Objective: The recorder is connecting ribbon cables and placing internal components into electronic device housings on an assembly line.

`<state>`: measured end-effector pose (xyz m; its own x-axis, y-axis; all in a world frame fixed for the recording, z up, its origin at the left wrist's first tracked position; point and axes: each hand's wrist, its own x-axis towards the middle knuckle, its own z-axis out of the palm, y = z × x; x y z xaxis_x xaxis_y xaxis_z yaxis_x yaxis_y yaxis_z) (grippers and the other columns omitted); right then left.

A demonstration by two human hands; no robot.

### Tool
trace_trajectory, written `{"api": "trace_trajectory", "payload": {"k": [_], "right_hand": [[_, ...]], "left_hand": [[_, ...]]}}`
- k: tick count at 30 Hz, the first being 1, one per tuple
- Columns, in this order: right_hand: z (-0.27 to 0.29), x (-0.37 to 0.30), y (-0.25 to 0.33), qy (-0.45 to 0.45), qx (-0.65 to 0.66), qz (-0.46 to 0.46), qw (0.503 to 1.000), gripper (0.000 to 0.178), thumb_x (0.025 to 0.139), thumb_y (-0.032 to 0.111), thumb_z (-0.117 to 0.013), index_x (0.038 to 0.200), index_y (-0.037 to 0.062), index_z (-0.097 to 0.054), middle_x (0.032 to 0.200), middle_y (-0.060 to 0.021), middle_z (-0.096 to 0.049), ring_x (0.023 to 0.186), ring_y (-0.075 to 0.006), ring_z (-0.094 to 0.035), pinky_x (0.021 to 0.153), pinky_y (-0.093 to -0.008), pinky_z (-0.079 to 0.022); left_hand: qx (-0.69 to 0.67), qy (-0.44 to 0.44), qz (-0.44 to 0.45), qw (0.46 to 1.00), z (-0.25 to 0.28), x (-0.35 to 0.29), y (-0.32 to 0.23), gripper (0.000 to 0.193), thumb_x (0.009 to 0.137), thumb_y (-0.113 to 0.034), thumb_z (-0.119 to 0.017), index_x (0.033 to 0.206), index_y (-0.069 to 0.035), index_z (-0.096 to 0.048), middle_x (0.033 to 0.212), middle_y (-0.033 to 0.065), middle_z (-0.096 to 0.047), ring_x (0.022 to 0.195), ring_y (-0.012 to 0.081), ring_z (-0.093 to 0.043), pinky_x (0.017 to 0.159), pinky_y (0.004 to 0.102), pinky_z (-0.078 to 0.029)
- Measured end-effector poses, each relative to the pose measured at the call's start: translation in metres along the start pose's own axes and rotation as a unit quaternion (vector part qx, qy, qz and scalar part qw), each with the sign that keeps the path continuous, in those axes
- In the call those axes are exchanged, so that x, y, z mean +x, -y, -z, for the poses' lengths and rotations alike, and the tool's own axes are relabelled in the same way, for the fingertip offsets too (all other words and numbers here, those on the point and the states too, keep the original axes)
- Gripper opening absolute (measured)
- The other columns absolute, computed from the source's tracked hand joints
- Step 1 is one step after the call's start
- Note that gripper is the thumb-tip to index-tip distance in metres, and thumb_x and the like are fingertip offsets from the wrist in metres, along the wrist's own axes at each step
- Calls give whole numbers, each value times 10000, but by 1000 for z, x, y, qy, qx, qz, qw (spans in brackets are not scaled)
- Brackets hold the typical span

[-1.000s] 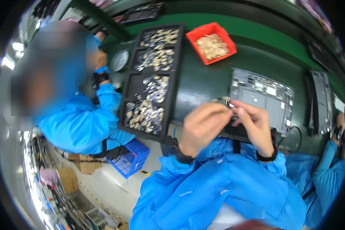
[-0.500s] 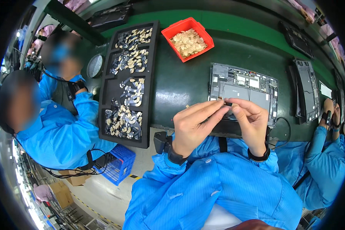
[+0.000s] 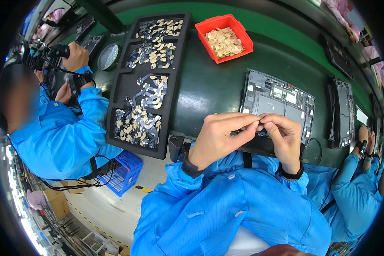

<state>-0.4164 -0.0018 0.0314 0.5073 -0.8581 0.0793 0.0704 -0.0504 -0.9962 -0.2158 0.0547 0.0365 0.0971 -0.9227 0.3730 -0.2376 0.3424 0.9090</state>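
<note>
Two hands meet at the near edge of the bench: left hand (image 3: pixel 217 138) and right hand (image 3: pixel 283 136), fingertips pinched together on a tiny part (image 3: pixel 257 126), too small to make out. Both closed in a pinch grip, thumbs & forefingers touching, just over the lower edge of 1 opened tablet (image 3: pixel 277 102), back cover off, grey boards showing. Dark wristband on each wrist.

1 black tray (image 3: pixel 147 81) w/ 4 compartments sits to the left, each holding loose black-and-tan flex cables; can't count them, dozens. 1 red bin (image 3: pixel 224 37) beyond it, heaped w/ pale tan pieces. 2 more dark devices (image 3: pixel 341 113) further right along the green bench (image 3: pixel 209 85).

1 co-worker on the left in a blue coat, hand (image 3: pixel 74 55) gripping a black tool. Another blue sleeve (image 3: pixel 354 192) at right. 1 blue crate (image 3: pixel 123 170) on the floor below the tray. No readable labels on anything near the hands
</note>
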Motion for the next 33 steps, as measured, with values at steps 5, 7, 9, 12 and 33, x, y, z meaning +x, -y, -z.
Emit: {"api": "trace_trajectory", "payload": {"k": [5,7,9,12,33], "right_hand": [[4,4,8,-13,38,-61,997,211,1062,74,-644,1233,-17,-727,1001,-96,-771,870,-106,-690,742,-229,-531],[7,9,10,-15,78,-144,986,251,1068,101,-647,1289,5,-716,998,-80,-772,838,-69,-665,684,-199,-499],[6,21,4,-56,-12,-105,993,333,1074,135,-645,1397,57,-682,994,-58,-778,800,-9,-602,612,-172,-426],[15,30,0,-50,-77,-79,993,417,1066,98,-646,1471,5,-610,1034,-63,-786,858,-33,-624,722,-188,-480],[14,22,9,-20,-218,-29,975,164,975,-1,-717,1121,-41,-780,992,-134,-799,932,-154,-740,837,-279,-561]], "left_hand": [[93,-2,-94,991,6,28,8,155,861,-12,-799,1007,37,-787,871,155,-766,768,214,-764,703,336,-600],[149,-131,-87,976,8,56,24,159,874,-22,-777,1029,18,-783,912,170,-759,749,276,-755,662,351,-584],[223,-232,-34,946,12,86,45,193,895,-23,-745,1086,-11,-772,1049,151,-764,865,332,-748,686,370,-581],[242,-218,-118,938,2,78,29,245,863,-63,-795,1107,-88,-790,1142,87,-746,1022,299,-707,832,404,-539],[221,52,-157,961,-4,37,32,173,869,-173,-819,1025,-99,-815,1021,18,-794,957,183,-726,853,374,-458]]}}
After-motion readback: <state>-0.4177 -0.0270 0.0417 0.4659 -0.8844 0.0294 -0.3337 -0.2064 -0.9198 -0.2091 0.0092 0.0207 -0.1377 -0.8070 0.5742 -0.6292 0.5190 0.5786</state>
